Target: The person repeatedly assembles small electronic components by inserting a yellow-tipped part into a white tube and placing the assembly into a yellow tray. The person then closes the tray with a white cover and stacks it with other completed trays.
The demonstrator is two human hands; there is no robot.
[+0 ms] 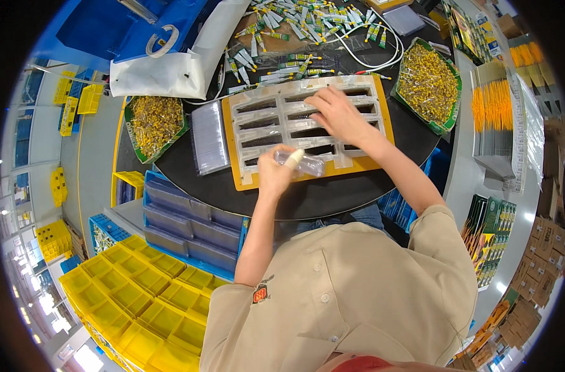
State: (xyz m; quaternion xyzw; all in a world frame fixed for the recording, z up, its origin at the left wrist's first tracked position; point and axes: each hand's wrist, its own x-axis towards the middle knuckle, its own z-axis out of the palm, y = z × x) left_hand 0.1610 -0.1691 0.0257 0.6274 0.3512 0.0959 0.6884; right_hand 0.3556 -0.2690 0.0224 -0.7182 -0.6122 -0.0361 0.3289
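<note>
In front of me on the black round table lies a yellow-orange board (238,175) bearing a pale frame with several long dark slots. My left hand (276,172), with a pale cover on its thumb, is closed around a clear plastic blister shell (310,165) just over the frame's near edge. My right hand (339,116) reaches across the frame's upper right slots. Its fingers are bent and slightly apart, with the tips down at the middle divider, and no object shows in them. Left of the board lies a stack of clear plastic blisters (209,137).
Small tubes with yellow caps (301,25) lie scattered behind the board, beside a white cable (381,65). Green-edged trays of small yellow-headed pieces stand at left (153,127) and right (426,84). Yellow bins (134,291) and a blue crate (189,220) are at lower left.
</note>
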